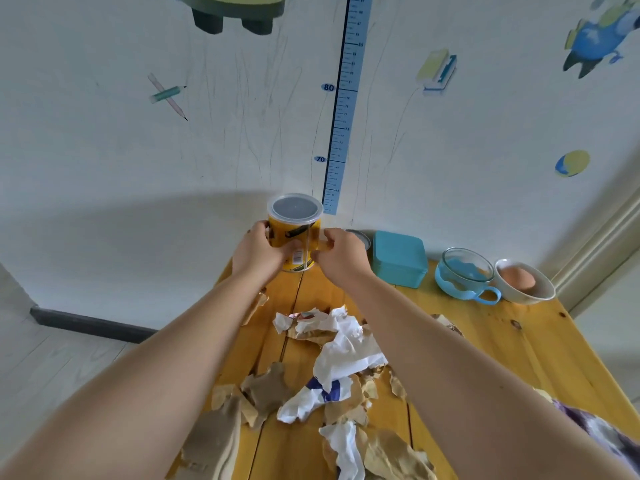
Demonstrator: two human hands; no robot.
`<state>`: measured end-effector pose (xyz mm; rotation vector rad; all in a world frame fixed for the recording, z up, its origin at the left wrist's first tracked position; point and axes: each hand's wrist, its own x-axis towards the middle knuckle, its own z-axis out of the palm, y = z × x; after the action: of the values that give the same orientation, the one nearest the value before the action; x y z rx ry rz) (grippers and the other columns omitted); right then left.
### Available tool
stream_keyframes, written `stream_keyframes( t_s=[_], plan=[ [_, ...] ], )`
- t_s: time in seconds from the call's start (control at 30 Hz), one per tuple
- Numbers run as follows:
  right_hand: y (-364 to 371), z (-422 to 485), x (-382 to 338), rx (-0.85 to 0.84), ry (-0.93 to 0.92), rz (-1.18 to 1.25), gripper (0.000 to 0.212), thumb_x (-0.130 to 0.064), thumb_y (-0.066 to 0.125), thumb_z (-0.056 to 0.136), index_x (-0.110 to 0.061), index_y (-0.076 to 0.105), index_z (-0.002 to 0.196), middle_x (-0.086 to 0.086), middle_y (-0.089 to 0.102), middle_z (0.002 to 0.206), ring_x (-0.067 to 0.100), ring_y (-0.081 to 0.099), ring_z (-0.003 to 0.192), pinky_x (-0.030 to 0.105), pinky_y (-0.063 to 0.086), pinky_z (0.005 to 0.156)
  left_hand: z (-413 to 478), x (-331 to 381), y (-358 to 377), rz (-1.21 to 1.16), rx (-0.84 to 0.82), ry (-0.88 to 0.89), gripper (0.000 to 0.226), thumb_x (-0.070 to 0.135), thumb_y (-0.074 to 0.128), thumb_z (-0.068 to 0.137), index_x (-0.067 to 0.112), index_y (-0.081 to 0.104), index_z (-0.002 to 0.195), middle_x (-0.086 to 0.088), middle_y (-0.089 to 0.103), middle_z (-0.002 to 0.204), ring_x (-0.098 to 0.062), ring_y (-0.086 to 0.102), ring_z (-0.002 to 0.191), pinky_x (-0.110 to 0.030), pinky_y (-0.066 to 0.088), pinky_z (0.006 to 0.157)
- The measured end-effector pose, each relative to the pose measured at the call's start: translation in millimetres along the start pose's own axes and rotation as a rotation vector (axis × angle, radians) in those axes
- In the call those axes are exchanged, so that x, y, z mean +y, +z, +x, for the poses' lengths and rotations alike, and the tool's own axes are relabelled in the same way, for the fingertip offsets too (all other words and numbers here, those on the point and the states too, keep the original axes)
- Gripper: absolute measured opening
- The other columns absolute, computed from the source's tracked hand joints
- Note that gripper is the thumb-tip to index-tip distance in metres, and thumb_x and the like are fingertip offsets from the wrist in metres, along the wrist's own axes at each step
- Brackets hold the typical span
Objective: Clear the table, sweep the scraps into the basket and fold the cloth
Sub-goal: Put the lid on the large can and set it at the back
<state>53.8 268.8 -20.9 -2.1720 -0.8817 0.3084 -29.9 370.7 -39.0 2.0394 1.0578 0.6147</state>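
Fingers (289,249) of the left hand (258,252) and right hand (341,256) are wrapped round the yellow canister (294,233), upright at the worktop's (485,341) far end. Clearing is judged in hand; scraps (346,358) lie unswept mid-worktop. Canister is to be lifted off, clear of the teal box (398,259).

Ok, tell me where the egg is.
In the head view, the egg lies in the white bowl at the far right end of the table, right of the blue-handled glass cup.
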Motion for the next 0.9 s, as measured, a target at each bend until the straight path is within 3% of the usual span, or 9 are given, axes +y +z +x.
stream_keyframes(
  t_s=[0.07, 0.17, 0.27, 0.33, 0.47, 0.57, 0.63, 0.77, 0.9],
  plan=[
    [-11, -3, 5, 0.026, -0.010, 0.010, 0.038, -0.010, 0.057, 0.087, -0.012, 0.057, 0.124, 0.006, 0.061, 0.118, 0.016, 0.052, 0.090, 0.017, 0.041, 0.057, 4, 0, 5, -0.001, 0.012, -0.032, 0.063, 0.053, 0.063, 0.076, 0.017, 0.045, 0.124, -0.006, 0.062, 0.118, -0.030, 0.065, 0.094, -0.045, 0.052, 0.083],
    [-25, -8, 13, 0.073, 0.010, 0.024, 0.033, -0.007, 0.056, 0.087, -0.008, 0.060, 0.120, 0.009, 0.062, 0.119, 0.024, 0.056, 0.104, 0.026, 0.046, 0.076, 8, 3, 10, -0.022, 0.055, -0.061, 0.056, 0.051, 0.063, 0.077, 0.014, 0.049, 0.116, -0.008, 0.065, 0.109, -0.030, 0.065, 0.092, -0.042, 0.052, 0.079],
    [-35, -12, 23, 0.111, 0.043, 0.035, 0.028, -0.009, 0.058, 0.086, -0.008, 0.063, 0.114, 0.012, 0.064, 0.112, 0.026, 0.058, 0.101, 0.033, 0.051, 0.080, 9, 7, 14, -0.016, 0.068, -0.073, 0.057, 0.051, 0.065, 0.075, 0.013, 0.049, 0.114, -0.008, 0.066, 0.106, -0.029, 0.066, 0.092, -0.040, 0.051, 0.077],
    [-39, -14, 29, 0.132, 0.065, 0.047, 0.028, -0.010, 0.057, 0.087, -0.010, 0.064, 0.114, 0.010, 0.064, 0.112, 0.021, 0.057, 0.094, 0.031, 0.052, 0.077, 7, 8, 16, -0.021, 0.069, -0.079, 0.059, 0.051, 0.066, 0.075, 0.012, 0.047, 0.116, -0.008, 0.065, 0.109, -0.029, 0.066, 0.092, -0.039, 0.052, 0.076],
    [-45, -19, 39, 0.161, 0.068, 0.057, 0.029, -0.010, 0.055, 0.087, -0.011, 0.064, 0.115, 0.004, 0.064, 0.114, 0.017, 0.057, 0.099, 0.021, 0.043, 0.073, 2, 12, 17, 0.012, 0.077, -0.102, 0.060, 0.049, 0.066, 0.076, 0.008, 0.047, 0.116, -0.009, 0.060, 0.114, -0.028, 0.060, 0.101, -0.033, 0.044, 0.070],
    [-55, -30, 40, 0.205, 0.045, 0.063, 0.026, -0.008, 0.051, 0.088, -0.012, 0.067, 0.108, 0.004, 0.068, 0.103, 0.011, 0.055, 0.076, 0.017, 0.041, 0.059, -11, 21, 12, 0.001, 0.135, -0.132, 0.058, 0.044, 0.066, 0.078, 0.004, 0.047, 0.116, -0.014, 0.055, 0.117, -0.028, 0.054, 0.104, -0.030, 0.037, 0.070],
    [-63, -40, 41, 0.231, 0.041, 0.065, 0.024, -0.009, 0.050, 0.088, -0.012, 0.068, 0.104, 0.003, 0.069, 0.099, 0.010, 0.055, 0.071, 0.017, 0.043, 0.056, -27, 28, 6, -0.039, 0.190, -0.140, 0.055, 0.039, 0.064, 0.081, 0.004, 0.047, 0.121, -0.014, 0.052, 0.122, -0.028, 0.052, 0.107, -0.029, 0.035, 0.072],
    [-85, -69, 43, 0.264, 0.062, 0.067, 0.025, -0.009, 0.049, 0.090, -0.011, 0.067, 0.107, 0.003, 0.068, 0.104, 0.011, 0.055, 0.080, 0.015, 0.040, 0.059, -62, 42, -3, -0.089, 0.247, -0.033, 0.034, 0.028, 0.059, 0.086, 0.008, 0.057, 0.113, -0.009, 0.061, 0.113, -0.018, 0.055, 0.097, -0.027, 0.036, 0.071],
    [-101, -107, 51, 0.284, 0.097, 0.024, 0.026, -0.009, 0.049, 0.091, -0.011, 0.065, 0.111, 0.002, 0.066, 0.111, 0.011, 0.055, 0.092, 0.020, 0.040, 0.075, -102, 60, -10, -0.069, 0.088, 0.181, 0.015, 0.018, 0.053, 0.089, 0.010, 0.067, 0.091, 0.000, 0.065, 0.086, -0.015, 0.059, 0.083, -0.022, 0.038, 0.068]
  ],
)
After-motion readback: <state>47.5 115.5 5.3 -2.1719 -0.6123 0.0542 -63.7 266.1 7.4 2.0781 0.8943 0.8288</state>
